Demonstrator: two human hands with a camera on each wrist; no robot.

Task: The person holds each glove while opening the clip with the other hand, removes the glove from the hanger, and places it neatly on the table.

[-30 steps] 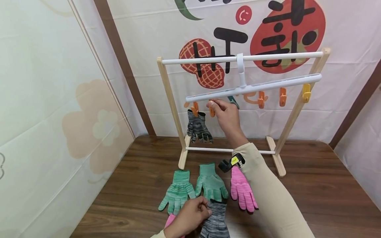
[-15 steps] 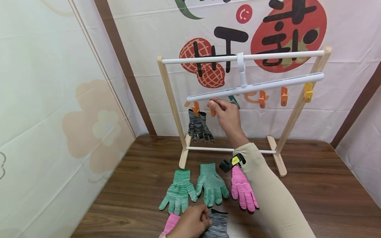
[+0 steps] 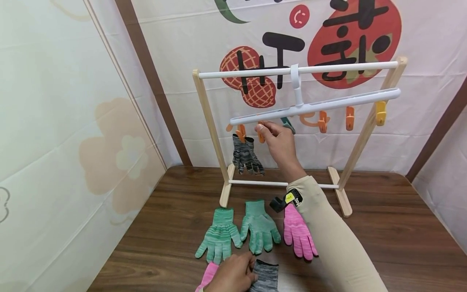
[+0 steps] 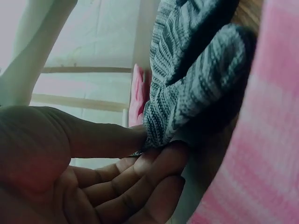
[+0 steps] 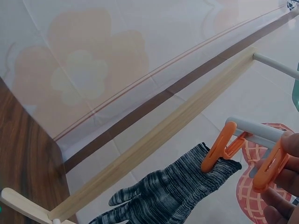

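My right hand (image 3: pixel 279 144) pinches an orange clip (image 5: pixel 272 170) under the left half of the white hanger (image 3: pixel 328 106). Beside it, another orange clip (image 5: pixel 219 145) grips the cuff of a grey-black glove (image 5: pixel 177 186), which dangles fingers down. Low in the head view, my left hand (image 3: pixel 235 273) pinches the edge of a second grey glove (image 4: pixel 187 88) between thumb and fingers. The lower part of that glove runs out of the head view. A pink glove (image 4: pixel 252 126) lies close to the left hand, partly covered by it in the head view.
Two green gloves (image 3: pixel 218 237) (image 3: pixel 260 227) and another pink glove (image 3: pixel 297 233) lie on the brown table (image 3: pixel 153 235). The hanger hooks over the white rail (image 3: pixel 248 74) of a wooden stand (image 3: pixel 209 121), tilted up rightward. More orange clips (image 3: pixel 350 118) and a yellow clip (image 3: pixel 380 113) hang at right.
My left hand has drawn the grey glove down toward the near edge of the head view. The right hand stays at its clip; the hanger has shifted slightly.
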